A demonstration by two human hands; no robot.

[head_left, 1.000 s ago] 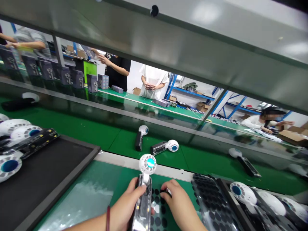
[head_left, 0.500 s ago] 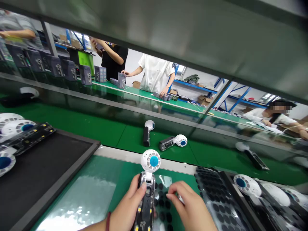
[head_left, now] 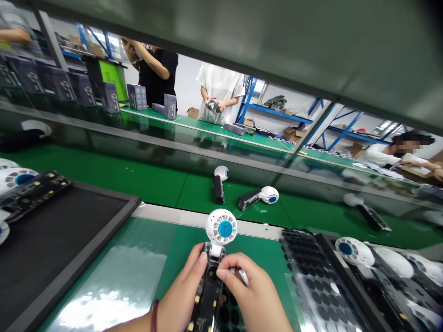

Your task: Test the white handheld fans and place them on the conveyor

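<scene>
My left hand (head_left: 182, 299) grips the dark clear handle of a small handheld fan (head_left: 221, 228), whose white round head with a blue centre points away from me. My right hand (head_left: 254, 297) has come onto the top of the handle, thumb and forefinger pressing near the neck, with a small white thing between its fingers. Under both hands lies a sheet of black round stickers (head_left: 228, 316) on the green bench.
A black tray (head_left: 69, 240) sits at left with fans (head_left: 20, 177) at its far end. Another tray of fans (head_left: 367, 258) and a sticker sheet (head_left: 311, 276) lie at right. Two fans (head_left: 258, 197) ride the green conveyor. Other people stand behind.
My right hand left the sticker sheet and moved left onto the fan handle. The fans on the conveyor drifted right, and the view tilted slightly.
</scene>
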